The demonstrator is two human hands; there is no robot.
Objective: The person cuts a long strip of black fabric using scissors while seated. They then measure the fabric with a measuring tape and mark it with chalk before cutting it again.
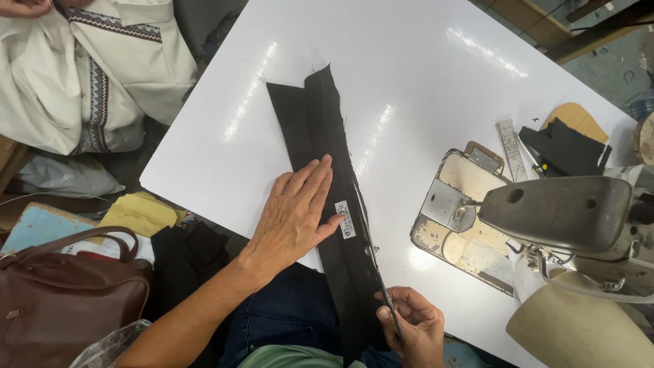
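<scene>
The right hand (413, 326) is curled around the handles of a pair of scissors (376, 262), fingers pinched on them, with the thin blades running up and away from the hand along the right edge of a long strip of black fabric (315, 129). Just left of the blades, the left hand (294, 217) lies flat with fingers spread and pressed down on the fabric, its fingertips beside a small white label (346, 219) sewn to the cloth. The strip runs from the person's lap, under both hands, and on up across the white table (422, 82) beyond the grip. To the right of the scissors stands a worn sewing machine (545, 215), with black scraps (565, 146) and a tan card piece past it. Well to the left of the pressing hand, off the table, sit a brown leather bag (65, 289) and a cream embroidered garment (95, 68)
</scene>
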